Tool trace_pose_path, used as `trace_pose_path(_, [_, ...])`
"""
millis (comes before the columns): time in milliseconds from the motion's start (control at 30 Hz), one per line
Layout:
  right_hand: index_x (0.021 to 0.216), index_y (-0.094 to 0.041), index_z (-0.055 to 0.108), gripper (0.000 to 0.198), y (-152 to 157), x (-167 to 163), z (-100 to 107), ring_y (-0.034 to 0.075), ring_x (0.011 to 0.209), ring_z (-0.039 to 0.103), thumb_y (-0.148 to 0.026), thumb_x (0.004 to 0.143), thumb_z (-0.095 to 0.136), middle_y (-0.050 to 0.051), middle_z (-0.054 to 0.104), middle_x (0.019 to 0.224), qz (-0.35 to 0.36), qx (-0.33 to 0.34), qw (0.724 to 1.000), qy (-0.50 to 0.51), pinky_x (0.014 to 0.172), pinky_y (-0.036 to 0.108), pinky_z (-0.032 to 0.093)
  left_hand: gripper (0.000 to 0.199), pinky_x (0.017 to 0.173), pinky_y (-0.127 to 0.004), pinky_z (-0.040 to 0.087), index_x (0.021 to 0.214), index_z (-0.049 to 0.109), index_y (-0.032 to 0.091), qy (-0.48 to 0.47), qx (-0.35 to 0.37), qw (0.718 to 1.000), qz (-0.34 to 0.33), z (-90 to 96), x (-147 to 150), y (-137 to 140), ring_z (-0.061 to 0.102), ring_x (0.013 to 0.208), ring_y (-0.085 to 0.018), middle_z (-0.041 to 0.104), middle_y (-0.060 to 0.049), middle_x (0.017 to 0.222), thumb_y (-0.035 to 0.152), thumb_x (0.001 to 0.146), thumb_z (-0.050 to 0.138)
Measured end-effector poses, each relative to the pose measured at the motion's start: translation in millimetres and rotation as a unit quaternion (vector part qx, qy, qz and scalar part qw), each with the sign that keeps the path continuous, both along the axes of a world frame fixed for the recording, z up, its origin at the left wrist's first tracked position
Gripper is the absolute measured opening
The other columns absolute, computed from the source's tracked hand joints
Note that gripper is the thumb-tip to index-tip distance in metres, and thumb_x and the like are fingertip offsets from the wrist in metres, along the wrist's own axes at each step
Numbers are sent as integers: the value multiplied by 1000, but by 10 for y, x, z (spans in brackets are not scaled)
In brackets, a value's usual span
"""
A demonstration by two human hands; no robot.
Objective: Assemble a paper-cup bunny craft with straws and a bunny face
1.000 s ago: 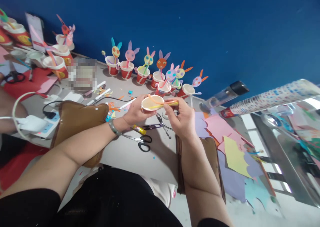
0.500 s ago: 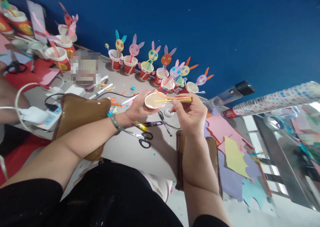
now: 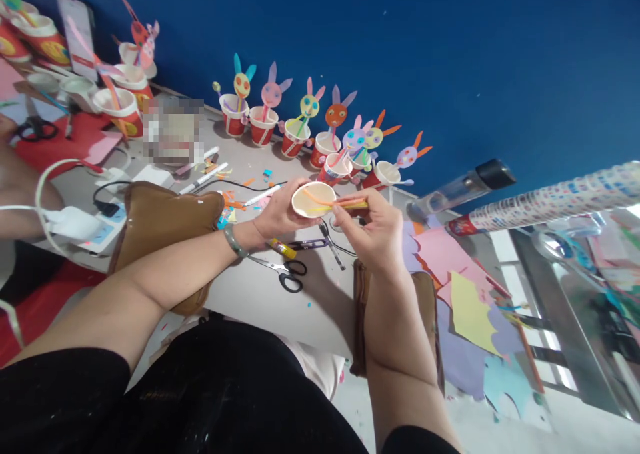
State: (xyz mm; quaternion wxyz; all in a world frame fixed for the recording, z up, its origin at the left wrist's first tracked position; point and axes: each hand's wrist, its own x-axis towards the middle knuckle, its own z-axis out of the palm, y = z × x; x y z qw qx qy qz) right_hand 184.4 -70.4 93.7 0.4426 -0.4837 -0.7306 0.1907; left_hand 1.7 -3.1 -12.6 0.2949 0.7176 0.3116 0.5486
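My left hand [image 3: 274, 217] is wrapped round a paper cup [image 3: 305, 207], its pale inside tilted toward me. Between the thumb and fingers of my right hand [image 3: 376, 231] are thin orange and yellow strips [image 3: 354, 203]. Their far ends reach over the cup's rim into its mouth; whether they touch the inside I cannot tell. Below the cup lie black-handled scissors [image 3: 291, 274], a yellow tube [image 3: 283, 249] and a dark slim tool [image 3: 307, 245] on the table [image 3: 280, 314].
Red cups with paper rabbit faces [image 3: 272, 95] line the blue wall. Brown cushions [image 3: 165, 224] lie under my forearms. Coloured paper sheets [image 3: 475, 307] and a long stack of cups [image 3: 550, 197] are on the right. A power strip [image 3: 107, 231] and another person's arm [image 3: 20, 181] are at left.
My right hand has moved left and slightly down, bringing the strips' ends farther into the cup. The cup's mouth now faces me a little more.
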Motion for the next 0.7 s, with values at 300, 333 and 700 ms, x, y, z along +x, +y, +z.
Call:
trace_pose_path(300, [86, -24, 66, 10, 15, -64, -32, 16, 65, 71, -30, 90, 73, 0, 76, 76, -33, 51, 997, -40, 64, 30, 57, 77, 97, -41, 57, 126, 59, 22, -24, -33, 999, -13, -48, 0, 26, 73, 110, -28, 75, -9, 122, 48, 66, 98])
trace_pose_path(333, [86, -24, 67, 9, 16, -67, -36, 16, 65, 71, -29, 90, 73, 0, 76, 76, -32, 56, 997, -42, 65, 29, 57, 78, 98, -41, 57, 128, 59, 22, -30, -25, 999, -13, -55, -1, 29, 73, 112, -28, 74, -10, 123, 50, 66, 97])
trace_pose_path(700, [87, -24, 64, 15, 98, -44, -102, 14, 57, 70, -33, 87, 77, -4, 72, 70, -51, 19, 993, 101, 58, 28, 58, 89, 104, -43, 54, 136, 53, 21, -47, -17, 997, -54, -77, 28, 77, 70, 119, -31, 70, -14, 130, 74, 72, 86])
